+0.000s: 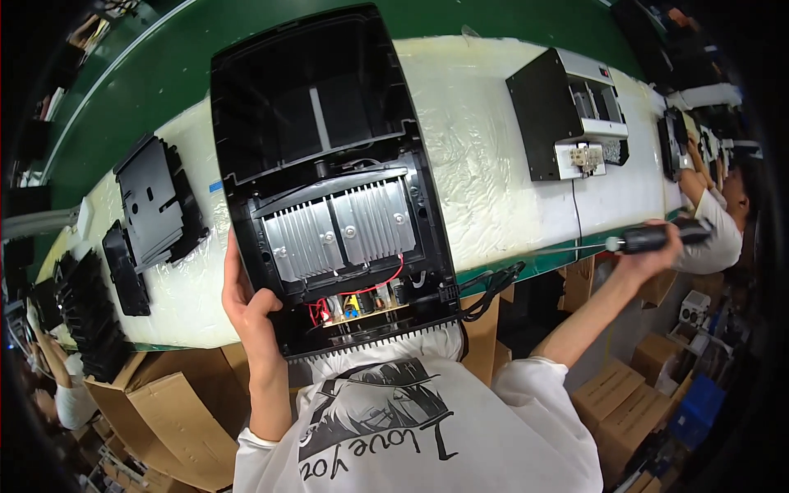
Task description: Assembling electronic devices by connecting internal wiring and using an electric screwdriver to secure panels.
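In front of me an open black plastic housing lies partly over the table's near edge. Two finned silver heat sinks sit inside it, fixed with screws. Below them a circuit board carries small parts and red wires. My left hand grips the housing's left side, thumb on the rim; its other fingers are partly hidden behind the side. Out to the right, my right hand is wrapped round a black electric screwdriver, apart from the housing. Its long thin bit points left.
A black and silver metal machine stands on the film-covered table to the right. Flat black panels lie left, near stacked black parts. A black cable loops beside the housing. Cardboard boxes fill space below. Co-workers sit at both ends.
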Available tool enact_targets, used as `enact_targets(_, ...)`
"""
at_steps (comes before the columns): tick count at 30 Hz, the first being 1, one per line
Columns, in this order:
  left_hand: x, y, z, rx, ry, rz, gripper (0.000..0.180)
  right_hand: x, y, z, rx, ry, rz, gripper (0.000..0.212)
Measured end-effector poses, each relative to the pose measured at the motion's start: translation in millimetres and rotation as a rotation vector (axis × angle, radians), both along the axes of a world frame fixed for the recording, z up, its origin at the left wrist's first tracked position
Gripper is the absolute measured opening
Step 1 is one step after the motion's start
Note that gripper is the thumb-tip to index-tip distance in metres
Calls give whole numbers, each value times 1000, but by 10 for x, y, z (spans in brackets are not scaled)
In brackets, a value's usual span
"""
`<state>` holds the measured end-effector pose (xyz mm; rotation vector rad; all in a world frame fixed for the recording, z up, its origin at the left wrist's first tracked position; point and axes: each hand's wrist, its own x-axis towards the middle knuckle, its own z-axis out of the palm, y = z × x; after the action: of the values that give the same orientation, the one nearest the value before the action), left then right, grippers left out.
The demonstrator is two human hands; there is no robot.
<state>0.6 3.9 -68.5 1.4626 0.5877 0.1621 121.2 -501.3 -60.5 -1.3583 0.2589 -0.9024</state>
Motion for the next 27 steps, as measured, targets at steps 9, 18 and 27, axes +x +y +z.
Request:
enact_targets(9, 95, -213, -102, 65, -101, 83, 87, -280, 367, 1090, -67, -515, 386, 43)
enact_targets(18, 81, -175, -137, 161, -98, 76, 88, -106, 286, 1122, -235, -579, 314, 82)
enact_targets(27, 123, -240, -70, 177, -18, 94, 90, 188, 383, 901, -455, -518, 509, 76)
